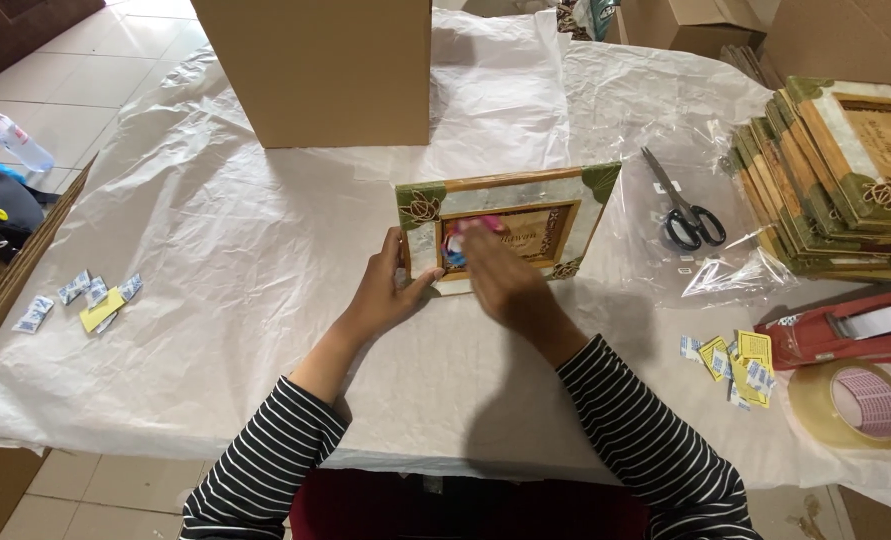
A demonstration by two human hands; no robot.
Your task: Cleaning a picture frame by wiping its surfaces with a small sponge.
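Left hand [385, 292]: grips left edge of the picture frame [510, 217], thumb on the front, fingers wrapped behind; closed on it.
Right hand [502, 272]: blurred, over the frame's centre panel, fingers pinched on a small pink and blue object [462, 240]; what that object is, cannot tell.
Picture frame: propped upright near table centre, pale shell-look border, green corner patches, wood inner panel.
Table cover [215, 260]: crinkled white plastic sheet over the whole top.
Cardboard box [317, 68]: behind the frame, standing, well apart.
Scissors [685, 208]: black handles, right of the frame, lying on clear plastic.
Frame stack [835, 175]: same style frames piled at right edge.
Tape dispenser [845, 330]: red, right side, just above the tape roll [853, 404].
Right packets [737, 364]: small white and yellow sachets near the right sleeve.
Left packets [80, 300]: same kind, near left table edge.
Water bottle [10, 135]: on the floor, far left.
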